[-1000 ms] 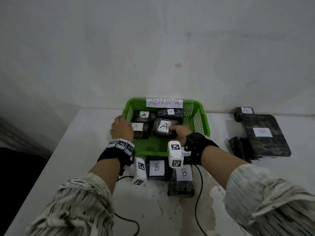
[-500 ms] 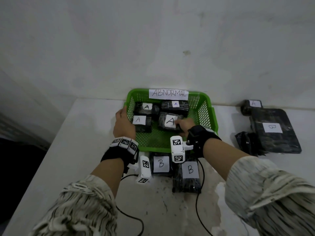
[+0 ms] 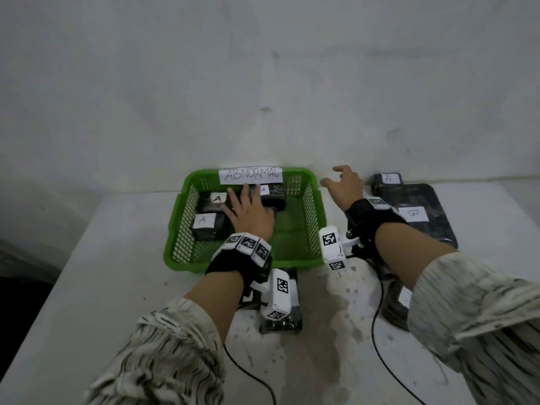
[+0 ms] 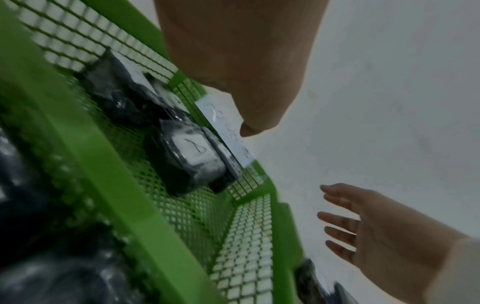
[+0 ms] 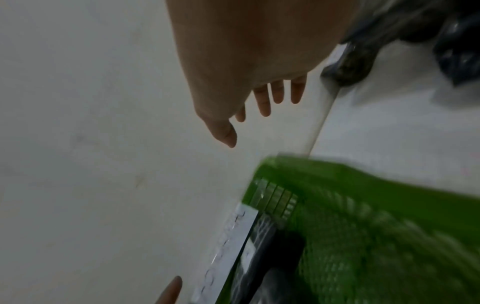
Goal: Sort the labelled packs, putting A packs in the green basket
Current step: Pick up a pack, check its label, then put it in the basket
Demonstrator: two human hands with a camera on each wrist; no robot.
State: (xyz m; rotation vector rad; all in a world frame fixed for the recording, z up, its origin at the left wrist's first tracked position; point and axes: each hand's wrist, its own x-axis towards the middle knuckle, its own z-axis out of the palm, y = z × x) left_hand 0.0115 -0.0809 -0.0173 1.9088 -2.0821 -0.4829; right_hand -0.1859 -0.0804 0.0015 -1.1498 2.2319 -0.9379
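The green basket (image 3: pixel 242 263) with the "ABNORMAL" sign stands at the back of the table. Black A packs lie in it at the front left (image 3: pixel 204 226), back left (image 3: pixel 214 198) and back middle (image 3: pixel 270 194). My left hand (image 3: pixel 245 206) reaches into the basket with straight fingers over the packs and covers one of them. The left wrist view shows an A pack (image 4: pixel 192 156) below that hand (image 4: pixel 246 72), with no grip on it. My right hand (image 3: pixel 342 182) hovers right of the basket, fingers spread and holding nothing. A small A pack (image 3: pixel 387 181) lies just beyond it.
A large flat B pack (image 3: pixel 418 217) lies at the right. Another black pack (image 3: pixel 283 320) sits before the basket, under my left wrist camera. One more (image 3: pixel 397 302) lies by my right forearm. Black cables (image 3: pixel 377 331) trail over the stained table. The wall stands close behind.
My right hand let go of the A pack in the basket and swung out to the right with fingers spread. My left hand left the basket's left rim and moved in over the packs.
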